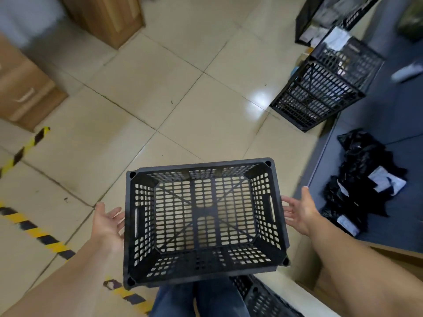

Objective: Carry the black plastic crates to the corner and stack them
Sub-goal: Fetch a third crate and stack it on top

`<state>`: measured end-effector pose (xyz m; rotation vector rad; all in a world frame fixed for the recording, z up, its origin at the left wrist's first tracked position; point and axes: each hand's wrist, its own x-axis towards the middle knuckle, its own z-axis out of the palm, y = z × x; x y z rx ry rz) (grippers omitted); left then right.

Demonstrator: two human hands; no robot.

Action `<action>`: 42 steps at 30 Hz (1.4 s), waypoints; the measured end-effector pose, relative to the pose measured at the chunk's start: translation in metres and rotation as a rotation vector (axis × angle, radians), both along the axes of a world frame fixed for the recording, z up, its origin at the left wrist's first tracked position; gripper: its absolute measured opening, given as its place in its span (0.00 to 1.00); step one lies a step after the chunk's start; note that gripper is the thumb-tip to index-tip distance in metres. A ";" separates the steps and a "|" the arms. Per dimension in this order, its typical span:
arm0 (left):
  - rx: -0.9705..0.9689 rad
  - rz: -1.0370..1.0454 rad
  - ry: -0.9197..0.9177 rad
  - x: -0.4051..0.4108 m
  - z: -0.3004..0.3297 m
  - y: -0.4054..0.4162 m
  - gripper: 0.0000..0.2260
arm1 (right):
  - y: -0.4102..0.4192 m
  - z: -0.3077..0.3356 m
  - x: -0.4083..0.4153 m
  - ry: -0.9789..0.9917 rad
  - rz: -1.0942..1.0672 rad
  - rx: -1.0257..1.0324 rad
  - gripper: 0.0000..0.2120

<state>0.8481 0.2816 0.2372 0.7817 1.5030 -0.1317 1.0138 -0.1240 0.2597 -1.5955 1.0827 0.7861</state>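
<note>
Both hands were open, the palms turned inward toward each other; the left hand (107, 221) stood just beside the left short wall of the black crate (203, 221), and the right hand (298, 210) just beside the right short wall; whether the fingertips really touched the plastic I could not tell, but neither hand was closed around anything. The crate was between them, in front of the person's legs in blue jeans (196, 300), its mouth upward and empty, so that the tiled floor (160, 88) was visible through the holes of its bottom; its long axis ran from left to right, from one hand to the other, and each short wall had a handle slot facing a palm; the two hands seemed about equally near. I judged that the coming move depended on this: each hand needed only to go inward to its own slot.

Farther away, at the upper right, stacked black crates (325, 85) stood on the floor beside a dark blue surface (389, 115) on which black bags (364, 179) lay; another black crate (263, 298) showed below; striped tape (39, 234) crossed the floor at the left.
</note>
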 end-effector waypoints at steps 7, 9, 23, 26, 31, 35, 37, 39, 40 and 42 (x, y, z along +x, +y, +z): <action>-0.059 0.074 -0.077 -0.044 0.078 0.052 0.31 | 0.059 0.083 -0.003 -0.068 0.044 0.047 0.41; -0.064 0.103 -0.094 -0.059 0.096 0.066 0.29 | 0.080 0.105 -0.005 -0.092 0.079 0.053 0.39; 0.015 0.296 -0.175 -0.169 0.177 0.148 0.36 | 0.237 0.176 -0.003 -0.100 0.481 0.088 0.41; 0.020 0.350 -0.175 -0.191 0.186 0.162 0.35 | 0.276 0.183 -0.001 -0.094 0.558 0.114 0.39; 0.041 0.455 -0.160 -0.216 0.199 0.183 0.36 | 0.342 0.191 0.005 -0.078 0.705 0.142 0.37; 0.074 0.504 -0.132 -0.229 0.207 0.202 0.37 | 0.396 0.193 0.019 -0.058 0.802 0.167 0.39; 0.091 0.528 -0.119 -0.234 0.208 0.212 0.37 | 0.424 0.196 0.026 -0.043 0.845 0.179 0.39; 0.119 0.560 -0.107 -0.238 0.208 0.221 0.36 | 0.454 0.201 0.032 -0.041 0.895 0.188 0.39; 0.129 0.582 -0.104 -0.240 0.209 0.226 0.35 | 0.468 0.204 0.034 -0.040 0.921 0.190 0.39; 0.139 0.629 -0.117 -0.248 0.211 0.234 0.35 | 0.498 0.208 0.037 -0.036 0.967 0.198 0.40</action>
